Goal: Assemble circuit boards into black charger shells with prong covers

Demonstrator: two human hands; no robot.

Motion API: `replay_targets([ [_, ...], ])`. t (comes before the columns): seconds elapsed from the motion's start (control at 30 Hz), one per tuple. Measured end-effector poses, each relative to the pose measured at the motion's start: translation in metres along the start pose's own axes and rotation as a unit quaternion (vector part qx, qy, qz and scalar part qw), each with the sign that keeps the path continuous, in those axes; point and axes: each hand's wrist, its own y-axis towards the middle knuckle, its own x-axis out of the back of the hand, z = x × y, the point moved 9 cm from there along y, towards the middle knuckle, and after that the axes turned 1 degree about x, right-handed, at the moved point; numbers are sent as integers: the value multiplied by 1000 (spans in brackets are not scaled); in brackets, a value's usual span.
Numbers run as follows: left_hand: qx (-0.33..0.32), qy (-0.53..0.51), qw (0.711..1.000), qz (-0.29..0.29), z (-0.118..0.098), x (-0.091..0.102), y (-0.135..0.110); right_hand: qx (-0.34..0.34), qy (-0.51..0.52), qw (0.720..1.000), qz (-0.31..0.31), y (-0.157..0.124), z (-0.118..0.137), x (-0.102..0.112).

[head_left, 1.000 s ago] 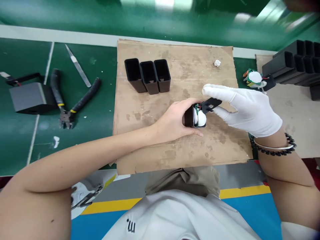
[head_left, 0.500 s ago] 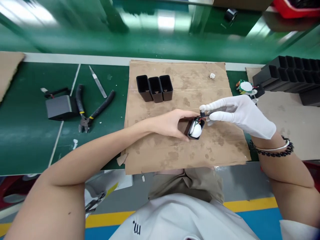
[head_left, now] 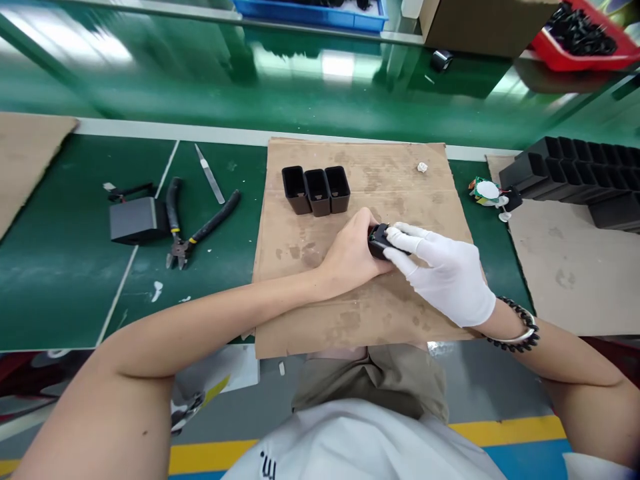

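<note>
My bare left hand (head_left: 350,252) is wrapped round a small black plastic housing (head_left: 377,237) that rests on a stained cardboard sheet (head_left: 310,280). My right hand (head_left: 445,273), in a white glove, presses its fingertips onto the open end of that same housing and covers what is inside it. Both hands meet at the middle of the sheet. Three empty black housings (head_left: 316,189) stand side by side at the sheet's far edge.
Black-handled cutters (head_left: 195,223), a metal file (head_left: 209,173) and a grey box (head_left: 138,219) lie on the green mat at left. A small circuit part with a white blob (head_left: 489,193) and stacked black housings (head_left: 575,172) sit at right. A white scrap (head_left: 423,167) lies far on the sheet.
The white-potted part with its black connector, seen sticking out of the housing before, is now covered; my gloved fingers have come down from above onto the housing's opening.
</note>
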Motion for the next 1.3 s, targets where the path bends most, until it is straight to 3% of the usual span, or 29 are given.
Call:
replay_targets([
  [0.1,-4,18,1000,13,2,0,3,14,-17,999,47,1,-4,-12],
  [0.17,-6,-10,999,37,6,-2,5,27,24,998,49,4,-10,-9],
  [0.27,-43,-63,996,57,8,-2,7,20,114,993,-26,10,-26,21],
  [0.33,-82,-78,993,39,7,3,6,-2,113,986,-121,11,-40,49],
  [0.4,-122,-88,988,14,3,10,5,12,86,982,-169,11,-46,60],
  [0.43,-139,-94,986,0,1,13,5,30,77,984,-158,12,-47,54],
  [0.5,-160,-98,982,-25,-3,19,3,54,86,992,-76,15,-51,27],
  [0.6,-147,-98,984,-24,-3,19,5,56,118,991,20,16,-59,-5],
  [0.77,-85,-115,987,78,6,0,9,68,138,987,56,12,-50,-3],
  [0.87,-56,-130,987,78,10,0,11,58,186,979,59,10,-43,0],
  [1.1,-44,-126,989,64,9,4,11,-88,294,952,6,4,-60,-10],
  [1.3,-43,-118,990,62,7,5,12,-66,283,957,-14,2,-55,-9],
])
